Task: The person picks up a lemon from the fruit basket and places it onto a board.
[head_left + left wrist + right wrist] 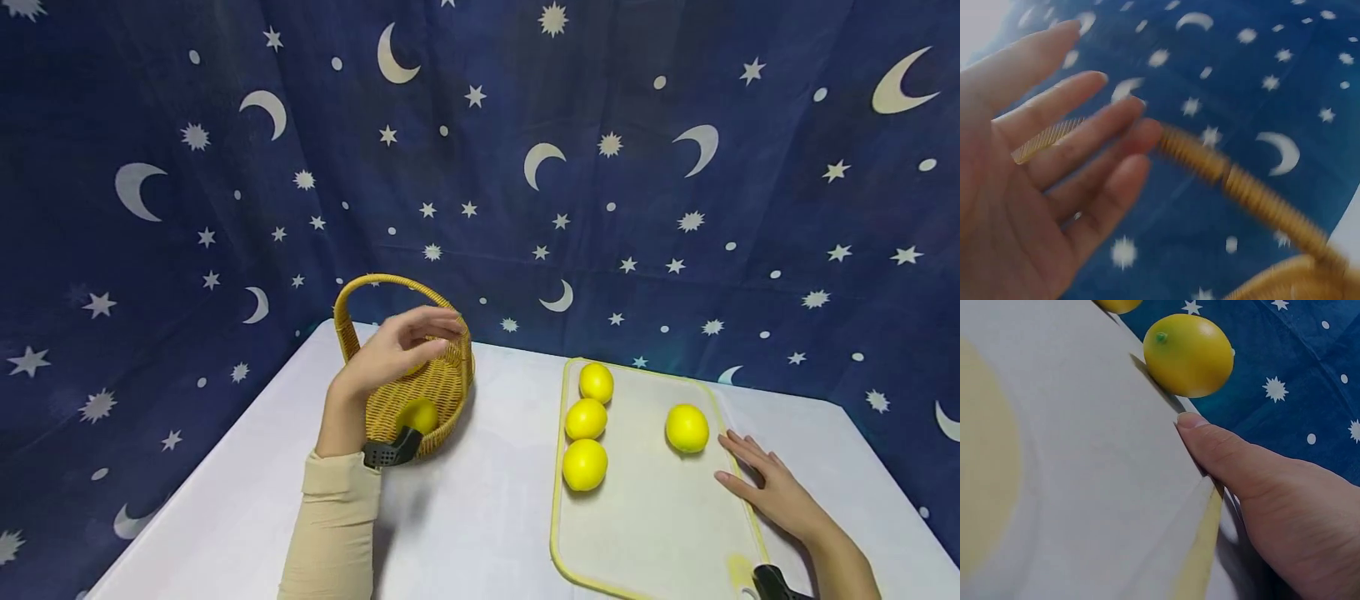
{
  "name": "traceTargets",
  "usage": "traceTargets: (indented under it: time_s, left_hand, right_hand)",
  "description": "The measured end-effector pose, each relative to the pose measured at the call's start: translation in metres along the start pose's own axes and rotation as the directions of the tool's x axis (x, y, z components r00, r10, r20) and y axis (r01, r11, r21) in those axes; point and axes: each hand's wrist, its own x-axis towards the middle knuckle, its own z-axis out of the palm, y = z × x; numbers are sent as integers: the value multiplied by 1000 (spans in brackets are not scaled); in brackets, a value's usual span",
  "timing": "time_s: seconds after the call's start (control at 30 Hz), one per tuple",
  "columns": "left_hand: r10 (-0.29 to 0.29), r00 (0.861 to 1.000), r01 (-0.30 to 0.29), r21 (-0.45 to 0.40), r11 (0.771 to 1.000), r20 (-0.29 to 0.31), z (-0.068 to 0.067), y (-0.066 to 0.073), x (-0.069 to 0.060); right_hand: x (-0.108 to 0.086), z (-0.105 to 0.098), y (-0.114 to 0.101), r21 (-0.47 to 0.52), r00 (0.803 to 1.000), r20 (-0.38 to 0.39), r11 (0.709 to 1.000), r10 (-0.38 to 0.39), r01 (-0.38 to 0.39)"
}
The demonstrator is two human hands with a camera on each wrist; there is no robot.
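Observation:
Above the wicker basket (pixel 427 392) my left hand (pixel 401 354) hangs with fingers extended and holds nothing; in the left wrist view the hand (pixel 1054 169) has its fingers spread beside the basket handle (pixel 1260 200). Lemons lie inside the basket, one (pixel 417 415) near its front rim, another partly hidden behind my hand. My right hand (pixel 780 496) rests at the right edge of the yellow-rimmed board (pixel 660 517), fingers spread, close to a single lemon (pixel 687 428). In the right wrist view the thumb of that hand (pixel 1272 500) lies by the board's edge, below a lemon (pixel 1188 355).
Three lemons stand in a column along the board's left side: the back one (pixel 596 383), the middle one (pixel 586 418) and the front one (pixel 585 465). A white cloth (pixel 480 500) covers the table. Behind it hangs a dark blue curtain (pixel 480 175) with moons and stars.

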Motion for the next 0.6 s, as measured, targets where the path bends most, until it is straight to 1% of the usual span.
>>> traceTargets:
  time_s: [0.07, 0.1, 0.13, 0.17, 0.2, 0.3, 0.37, 0.43, 0.47, 0.5, 0.53, 0.6]
  left_hand:
    - [4, 995, -12, -78, 997, -96, -12, -15, -6]
    - [-8, 988, -8, -104, 995, -152, -15, -22, -8]
    - [-26, 977, 1, -117, 993, -211, -17, -30, -8]
    - [-49, 963, 15, -126, 992, -265, -18, -37, -8]
    - [-74, 946, 35, -129, 991, -315, -19, -43, -8]
    - [-158, 886, 108, -139, 984, -437, -18, -62, -8]
    - [-201, 850, 149, -143, 978, -487, -17, -72, -8]
    - [-242, 820, 182, -163, 970, -518, -16, -79, -9]
    - [-259, 812, 203, -162, 966, -523, -16, -81, -9]
    - [-277, 810, 234, -148, 961, -517, -16, -83, -10]
    - [-298, 810, 274, -123, 954, -505, -16, -84, -10]
    - [-344, 819, 361, -55, 931, -460, -15, -88, -10]
  right_hand:
    - [0, 0, 1, -1, 1000, -3, 1000, -8, 8]
    - [-1, 0, 1, -1, 1000, -3, 1000, -9, 9]
    - [-1, 0, 2, 0, 1000, -4, 1000, -9, 9]
    - [-1, 0, 2, 2, 1000, -5, 1000, -9, 9]
    - [-1, 0, 2, 1, 1000, -6, 1000, -6, 6]
    - [-1, 0, 2, 6, 1000, -3, 1000, 0, 0]
    - [-1, 1, 1, 9, 1000, -1, 1000, 3, -3]
    - [-1, 1, 0, 5, 1000, -3, 1000, 3, -3]
    - [-1, 1, 0, 2, 1000, -3, 1000, 5, -5]
    - [-1, 1, -1, -1, 1000, -3, 1000, 7, -7]
    - [-1, 1, -1, -4, 1000, -3, 1000, 9, -9]
    - [-1, 0, -1, -7, 1000, -4, 1000, 13, -13]
